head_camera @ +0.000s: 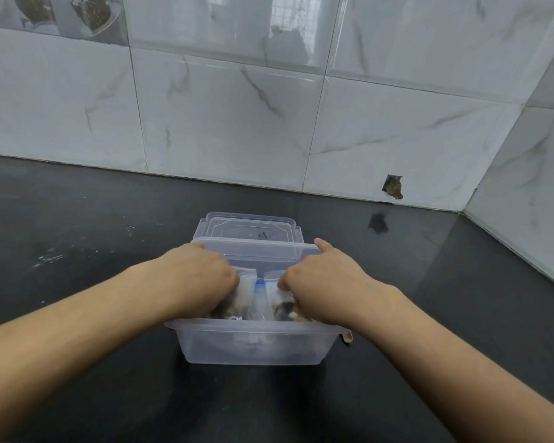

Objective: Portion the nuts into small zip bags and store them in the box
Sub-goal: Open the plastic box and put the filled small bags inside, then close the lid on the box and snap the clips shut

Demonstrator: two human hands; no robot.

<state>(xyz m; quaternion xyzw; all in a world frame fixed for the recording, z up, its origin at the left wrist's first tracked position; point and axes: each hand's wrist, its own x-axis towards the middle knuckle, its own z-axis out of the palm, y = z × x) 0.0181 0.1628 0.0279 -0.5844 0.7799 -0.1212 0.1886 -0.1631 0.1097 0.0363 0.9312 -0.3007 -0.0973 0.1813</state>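
- box (256,346): translucent, smooth plastic
- lid (248,227) at 12 o'clock: clear plastic
- zip bags (256,302): thin, crinkled clear film
- surface (77,225): dark, matt, smooth
- wall tiles (224,123): glossy, marble-veined

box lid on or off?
Off. The lid lies on the counter behind the box, while both hands press zip bags inside.

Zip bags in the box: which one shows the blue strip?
The bag under the right hand: that right bag has a blue strip along its inner top edge. The left bag, under the left hand, shows none.
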